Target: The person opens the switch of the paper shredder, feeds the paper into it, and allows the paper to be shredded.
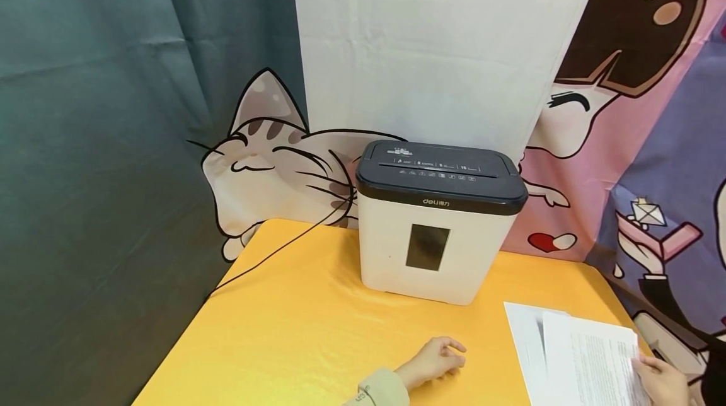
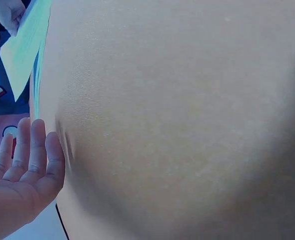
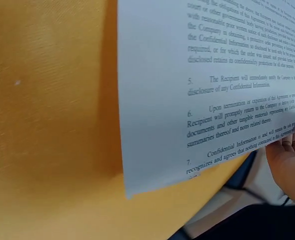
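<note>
At the right side of the yellow table, my right hand (image 1: 662,381) pinches a printed sheet of paper (image 1: 595,355) by its right edge. More white paper (image 1: 524,330) lies partly under that sheet. In the right wrist view the same sheet (image 3: 237,100) shows typed, numbered paragraphs, with the fingers of my right hand (image 3: 291,160) at its edge. My left hand (image 1: 435,359) is over the table in front of the shredder, fingers loosely bent and holding nothing. The left wrist view shows this left hand (image 2: 27,170) with its fingers extended.
A white paper shredder (image 1: 386,248) with a black top and a small dark window stands at the back of the yellow table (image 1: 283,330). Its black cord (image 1: 272,253) runs left over the table edge. Printed cartoon curtains (image 1: 420,34) hang behind.
</note>
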Motion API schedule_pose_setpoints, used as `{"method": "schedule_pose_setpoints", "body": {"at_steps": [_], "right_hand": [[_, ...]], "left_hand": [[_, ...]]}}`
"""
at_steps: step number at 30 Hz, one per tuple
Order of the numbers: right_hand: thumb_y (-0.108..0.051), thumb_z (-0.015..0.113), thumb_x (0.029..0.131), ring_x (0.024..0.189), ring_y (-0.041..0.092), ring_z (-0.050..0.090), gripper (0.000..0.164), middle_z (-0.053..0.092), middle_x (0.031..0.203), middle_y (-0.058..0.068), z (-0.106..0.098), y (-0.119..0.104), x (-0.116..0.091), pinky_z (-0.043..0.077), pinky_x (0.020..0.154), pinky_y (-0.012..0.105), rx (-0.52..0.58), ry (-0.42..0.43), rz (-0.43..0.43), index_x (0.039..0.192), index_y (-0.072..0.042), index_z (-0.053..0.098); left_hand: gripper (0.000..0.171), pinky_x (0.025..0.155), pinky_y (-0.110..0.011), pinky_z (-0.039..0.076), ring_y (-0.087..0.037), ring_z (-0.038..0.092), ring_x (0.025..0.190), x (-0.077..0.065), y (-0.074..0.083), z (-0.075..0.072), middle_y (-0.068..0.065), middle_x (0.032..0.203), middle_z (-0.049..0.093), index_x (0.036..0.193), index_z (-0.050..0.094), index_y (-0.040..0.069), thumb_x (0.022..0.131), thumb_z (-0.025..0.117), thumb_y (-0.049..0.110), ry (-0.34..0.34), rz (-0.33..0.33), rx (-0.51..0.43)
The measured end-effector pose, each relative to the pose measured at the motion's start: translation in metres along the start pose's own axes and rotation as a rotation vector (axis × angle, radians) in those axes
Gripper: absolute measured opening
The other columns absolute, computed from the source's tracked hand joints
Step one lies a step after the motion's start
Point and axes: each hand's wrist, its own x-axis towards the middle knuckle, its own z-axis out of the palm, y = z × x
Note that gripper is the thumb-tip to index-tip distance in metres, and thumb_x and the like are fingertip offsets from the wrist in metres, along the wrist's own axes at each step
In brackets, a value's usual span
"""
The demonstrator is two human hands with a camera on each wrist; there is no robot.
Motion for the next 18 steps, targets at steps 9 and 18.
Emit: {"method": "schedule_pose_setpoints", "body": {"at_steps": [9, 18], "right_hand": [[-0.022, 0.05, 0.085, 0.057, -0.017, 0.037, 0.033, 0.061, 0.064, -0.006, 0.01, -0.042, -0.004, 0.039, 0.051, 0.013, 0.027, -0.054, -0.184, 0.087, 0.009, 0.06], [-0.013, 0.051, 0.085, 0.06, -0.015, 0.04, 0.031, 0.063, 0.065, 0.001, 0.024, -0.076, -0.021, 0.039, 0.05, 0.012, 0.012, -0.044, -0.398, 0.089, 0.017, 0.055]], "left_hand": [[0.025, 0.043, -0.017, 0.034, -0.007, 0.047, 0.055, 0.002, 0.007, -0.004, -0.01, 0.082, 0.065, 0.107, 0.057, 0.007, 0.085, 0.057, 0.018, 0.017, 0.004, -0.02], [0.024, 0.042, -0.017, 0.034, -0.007, 0.049, 0.057, 0.001, 0.006, -0.005, -0.003, 0.079, 0.064, 0.106, 0.058, 0.008, 0.084, 0.058, 0.017, 0.049, -0.011, -0.025]]}}
